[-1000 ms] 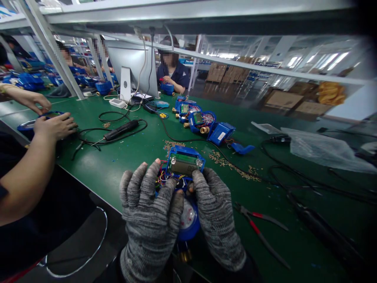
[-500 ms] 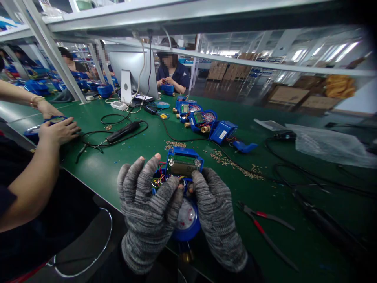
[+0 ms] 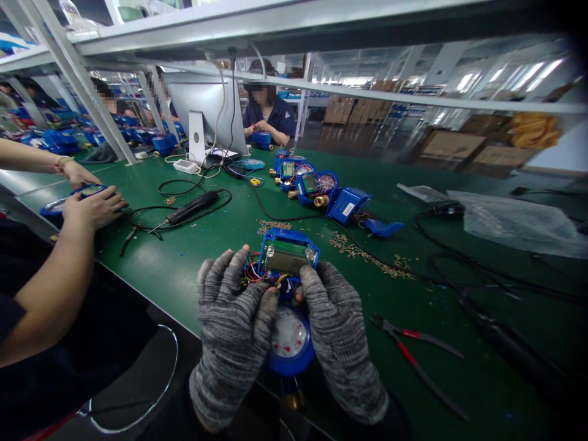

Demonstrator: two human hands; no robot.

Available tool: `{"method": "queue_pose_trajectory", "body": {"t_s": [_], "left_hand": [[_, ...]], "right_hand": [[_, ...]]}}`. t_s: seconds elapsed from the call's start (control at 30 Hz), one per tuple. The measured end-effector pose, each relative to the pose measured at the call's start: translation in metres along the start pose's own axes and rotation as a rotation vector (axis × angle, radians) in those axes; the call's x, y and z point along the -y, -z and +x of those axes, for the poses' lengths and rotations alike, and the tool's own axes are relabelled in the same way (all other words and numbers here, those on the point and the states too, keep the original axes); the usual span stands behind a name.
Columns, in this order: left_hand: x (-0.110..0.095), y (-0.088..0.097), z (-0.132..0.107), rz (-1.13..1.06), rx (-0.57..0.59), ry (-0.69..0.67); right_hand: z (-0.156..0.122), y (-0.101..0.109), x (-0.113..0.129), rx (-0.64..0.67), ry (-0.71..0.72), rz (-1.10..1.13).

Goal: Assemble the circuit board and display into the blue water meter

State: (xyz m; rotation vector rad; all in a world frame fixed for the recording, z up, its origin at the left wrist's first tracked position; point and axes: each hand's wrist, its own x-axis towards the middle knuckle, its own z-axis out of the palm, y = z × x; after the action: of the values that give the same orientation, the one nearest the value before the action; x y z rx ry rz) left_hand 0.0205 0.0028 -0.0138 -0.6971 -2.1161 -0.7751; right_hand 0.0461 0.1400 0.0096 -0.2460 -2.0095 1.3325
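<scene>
A blue water meter (image 3: 290, 361) with a round white dial and a brass end lies before me at the table's front edge. Its display unit (image 3: 290, 260) is tilted up above the dial, showing a green circuit board and a grey LCD. My right hand (image 3: 335, 331), in a grey knitted fingerless glove, is closed on the unit's right side, thumb by the screen. My left hand (image 3: 234, 331), gloved alike, has thumb and forefinger bent together at the lower left of the unit, beside thin coloured wires (image 3: 252, 271). Its other fingers reach up past the wires; the fingertip contact is partly hidden.
Red-handled pliers (image 3: 418, 361) lie at right. Small screws (image 3: 367, 257) are scattered beyond the meter. More blue meters (image 3: 316, 184) stand farther back. An electric screwdriver (image 3: 193, 207) and cables lie left. A co-worker's hands (image 3: 92, 202) hold another meter at far left.
My left hand has shifted slightly and its fingers have drawn down, baring more of the dial and wires. The right hand stays on the display unit.
</scene>
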Motion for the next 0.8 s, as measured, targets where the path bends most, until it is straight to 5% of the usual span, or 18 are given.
{"method": "queue_pose_trajectory", "body": {"t_s": [0.2, 0.33, 0.8], "left_hand": [[-0.010, -0.011, -0.004, -0.683, 0.008, 0.500], [-0.015, -0.008, 0.005, -0.900, 0.068, 0.709], [-0.016, 0.001, 0.008, -1.039, 0.070, 0.830]], "right_hand": [[-0.002, -0.001, 0.002, -0.007, 0.038, -0.021], [-0.003, 0.000, 0.002, -0.005, 0.077, -0.041], [-0.006, -0.002, 0.006, -0.012, 0.147, -0.078]]}}
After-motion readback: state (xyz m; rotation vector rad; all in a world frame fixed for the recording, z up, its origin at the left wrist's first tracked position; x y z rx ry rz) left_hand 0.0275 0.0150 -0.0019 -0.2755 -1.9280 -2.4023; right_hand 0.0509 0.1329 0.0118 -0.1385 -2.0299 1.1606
